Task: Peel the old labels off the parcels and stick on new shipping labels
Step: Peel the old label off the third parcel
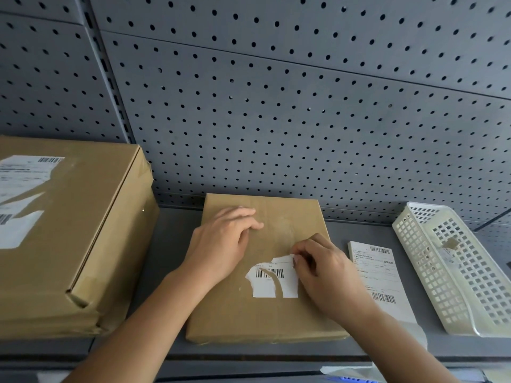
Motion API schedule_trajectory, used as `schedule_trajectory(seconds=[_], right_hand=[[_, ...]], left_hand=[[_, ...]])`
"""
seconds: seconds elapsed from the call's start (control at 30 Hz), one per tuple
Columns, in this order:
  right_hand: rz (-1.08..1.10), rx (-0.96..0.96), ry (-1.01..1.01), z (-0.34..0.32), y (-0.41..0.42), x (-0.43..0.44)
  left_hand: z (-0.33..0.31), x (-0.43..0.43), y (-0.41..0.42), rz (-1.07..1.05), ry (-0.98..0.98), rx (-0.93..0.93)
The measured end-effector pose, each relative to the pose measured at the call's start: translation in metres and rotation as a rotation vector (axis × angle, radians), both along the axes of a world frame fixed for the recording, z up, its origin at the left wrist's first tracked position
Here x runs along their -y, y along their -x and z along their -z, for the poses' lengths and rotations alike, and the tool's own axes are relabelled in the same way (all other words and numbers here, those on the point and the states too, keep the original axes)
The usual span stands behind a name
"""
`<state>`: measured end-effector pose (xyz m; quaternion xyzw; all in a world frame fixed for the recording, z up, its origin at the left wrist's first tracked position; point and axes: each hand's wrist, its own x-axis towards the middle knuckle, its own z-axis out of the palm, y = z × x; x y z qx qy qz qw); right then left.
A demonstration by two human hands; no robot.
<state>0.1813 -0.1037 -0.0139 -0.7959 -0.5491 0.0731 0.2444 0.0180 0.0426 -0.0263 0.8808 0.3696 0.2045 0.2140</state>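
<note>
A flat brown cardboard parcel [276, 313] lies on the grey shelf in front of me. On its top sits a torn white old label [272, 280] with a barcode; part of it is ripped away. My left hand [221, 241] rests flat on the parcel's upper left, fingers spread, holding nothing. My right hand [323, 272] pinches the label's upper right edge between thumb and fingertips. A stack of new shipping labels [381, 275] lies on the shelf just right of the parcel.
A bigger cardboard box [83, 244] with a torn label stands at the left. A white perforated plastic basket [453, 269] with label scraps lies at the right. Grey pegboard [276, 106] rises behind the shelf [166, 261].
</note>
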Motion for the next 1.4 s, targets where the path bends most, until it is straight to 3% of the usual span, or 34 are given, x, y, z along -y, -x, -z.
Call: schedule_trajectory(seconds=[0.33,0.8,1.03,1.4], right_hand=[[0.041,-0.158,-0.093,-0.005,-0.002,0.001],[-0.048,-0.302,-0.02,-0.025,-0.009,-0.001],[-0.11,-0.107,-0.014,-0.017,-0.007,-0.004],[-0.071,-0.025,-0.039,-0.003,-0.001,-0.005]], left_hand=[[0.0,0.0,0.0,-0.003,-0.003,-0.009],[-0.001,0.001,0.0,-0.006,0.011,0.005],[-0.001,0.001,0.0,-0.005,0.014,0.009],[0.0,0.0,0.0,0.0,0.004,0.005]])
